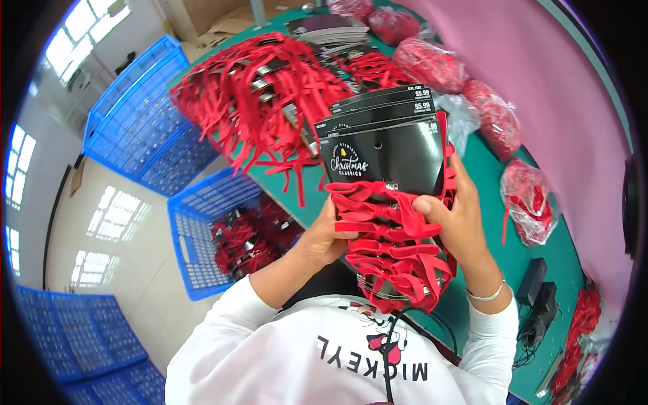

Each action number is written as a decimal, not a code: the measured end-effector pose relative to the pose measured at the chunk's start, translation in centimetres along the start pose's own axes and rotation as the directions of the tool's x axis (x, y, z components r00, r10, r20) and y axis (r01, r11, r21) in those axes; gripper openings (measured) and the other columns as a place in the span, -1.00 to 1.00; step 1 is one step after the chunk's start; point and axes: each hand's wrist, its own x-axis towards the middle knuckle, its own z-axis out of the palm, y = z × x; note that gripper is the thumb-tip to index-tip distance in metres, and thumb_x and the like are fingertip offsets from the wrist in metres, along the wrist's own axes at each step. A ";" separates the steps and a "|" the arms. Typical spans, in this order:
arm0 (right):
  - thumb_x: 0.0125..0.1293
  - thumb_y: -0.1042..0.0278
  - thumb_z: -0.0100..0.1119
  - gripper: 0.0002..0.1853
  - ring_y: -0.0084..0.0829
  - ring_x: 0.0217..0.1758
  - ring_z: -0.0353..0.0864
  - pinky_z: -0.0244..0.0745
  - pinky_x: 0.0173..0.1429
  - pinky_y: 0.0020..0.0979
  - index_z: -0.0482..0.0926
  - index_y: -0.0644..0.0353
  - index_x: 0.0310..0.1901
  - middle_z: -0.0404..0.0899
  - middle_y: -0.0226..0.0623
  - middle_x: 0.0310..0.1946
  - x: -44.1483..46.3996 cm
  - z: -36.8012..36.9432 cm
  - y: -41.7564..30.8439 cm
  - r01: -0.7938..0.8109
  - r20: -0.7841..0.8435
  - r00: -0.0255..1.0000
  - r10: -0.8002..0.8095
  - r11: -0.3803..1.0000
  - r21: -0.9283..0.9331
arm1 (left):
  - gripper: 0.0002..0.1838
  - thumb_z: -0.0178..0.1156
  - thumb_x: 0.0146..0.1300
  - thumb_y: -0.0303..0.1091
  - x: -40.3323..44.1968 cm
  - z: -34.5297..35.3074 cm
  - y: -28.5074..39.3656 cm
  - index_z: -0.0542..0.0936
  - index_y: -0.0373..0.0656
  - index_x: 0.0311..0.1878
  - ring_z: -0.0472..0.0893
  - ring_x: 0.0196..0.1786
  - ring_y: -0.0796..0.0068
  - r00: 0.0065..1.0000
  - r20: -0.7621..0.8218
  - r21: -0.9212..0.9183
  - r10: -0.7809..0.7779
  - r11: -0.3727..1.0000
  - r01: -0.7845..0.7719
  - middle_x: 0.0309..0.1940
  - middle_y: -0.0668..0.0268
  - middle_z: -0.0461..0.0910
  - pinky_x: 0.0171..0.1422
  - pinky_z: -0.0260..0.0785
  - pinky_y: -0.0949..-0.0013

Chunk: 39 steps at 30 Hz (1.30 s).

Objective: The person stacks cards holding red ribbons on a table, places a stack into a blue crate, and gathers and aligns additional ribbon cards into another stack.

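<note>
Both hands grip a stack of black cards point(412, 155) in front of my chest, fanned at the top and printed "Christmas Classics" and "$5.99". Several red fabric bows point(391, 233) run down the front of the stack, one below another. My left hand point(322, 237) is closed on the stack's left edge, with its fingertips partly hidden by the bows. On the right edge, my right hand point(462, 219) is wrapped round the stack, its thumb pressing on the upper bows. Beyond the cards lies a large pile of red ribbon pieces with black cards point(270, 94).
The green table point(283, 185) holds clear bags of red pieces point(432, 64) along its far right side, plus black adapters point(533, 280) with cables. A blue crate point(182, 243) containing red items stands at left. More blue crates point(138, 115) are stacked on the floor.
</note>
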 end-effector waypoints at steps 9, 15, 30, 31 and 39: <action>0.11 0.06 0.56 0.18 -0.22 0.37 0.48 0.34 0.45 -0.24 -0.05 0.43 0.55 0.38 0.10 0.36 0.3 5.7 0.2 0.170 0.298 0.942 -0.158 0.985 -0.017 | -0.29 0.43 0.18 -0.08 -5.8 -6.3 0.9 0.43 -0.10 0.36 0.67 0.15 0.03 0.959 -0.268 -0.290 -0.093 0.957 0.011 0.20 0.08 0.60 0.26 0.58 -0.07; 0.17 -0.10 0.48 0.20 -0.18 0.40 0.46 0.35 0.44 -0.21 -0.09 0.40 0.57 0.29 0.13 0.43 0.1 6.8 2.0 0.134 0.328 0.939 -0.103 0.988 -0.073 | -0.38 0.38 0.18 -0.16 -7.6 -5.5 0.6 0.51 -0.17 0.30 0.67 0.16 0.10 0.982 -0.132 -0.133 0.138 0.979 -0.156 0.12 0.07 0.66 0.27 0.58 -0.01; 0.37 0.05 0.30 -0.19 -0.38 0.20 0.55 0.53 0.13 -0.37 0.22 0.25 0.52 0.39 -0.07 0.37 -5.8 -2.7 11.4 -0.152 0.070 0.985 0.156 0.987 -0.054 | -0.39 0.34 0.24 -0.11 -21.3 -25.2 6.0 0.50 -0.17 0.31 0.66 0.18 0.11 0.696 -0.481 0.104 0.533 0.823 -0.558 0.14 0.10 0.65 0.30 0.56 -0.03; 0.38 0.05 0.28 -0.22 -0.40 0.18 0.55 0.51 0.14 -0.38 0.24 0.27 0.50 0.41 -0.08 0.35 -6.6 -3.6 12.4 -0.172 0.037 0.984 0.176 0.980 -0.096 | -0.39 0.34 0.25 -0.11 -22.8 -27.3 6.3 0.50 -0.17 0.31 0.66 0.18 0.11 0.666 -0.500 0.122 0.554 0.806 -0.579 0.15 0.10 0.65 0.30 0.55 -0.03; 0.34 0.31 0.25 -0.42 -0.37 0.18 0.51 0.48 0.11 -0.39 0.42 0.29 0.37 0.40 -0.16 0.35 -10.4 -5.5 15.4 -0.082 -0.125 0.992 0.024 0.872 -0.482 | -0.41 0.31 0.30 -0.07 -27.4 -39.7 6.6 0.51 -0.17 0.31 0.65 0.19 0.11 0.509 -0.610 0.200 0.607 0.740 -0.642 0.17 0.14 0.64 0.32 0.53 -0.04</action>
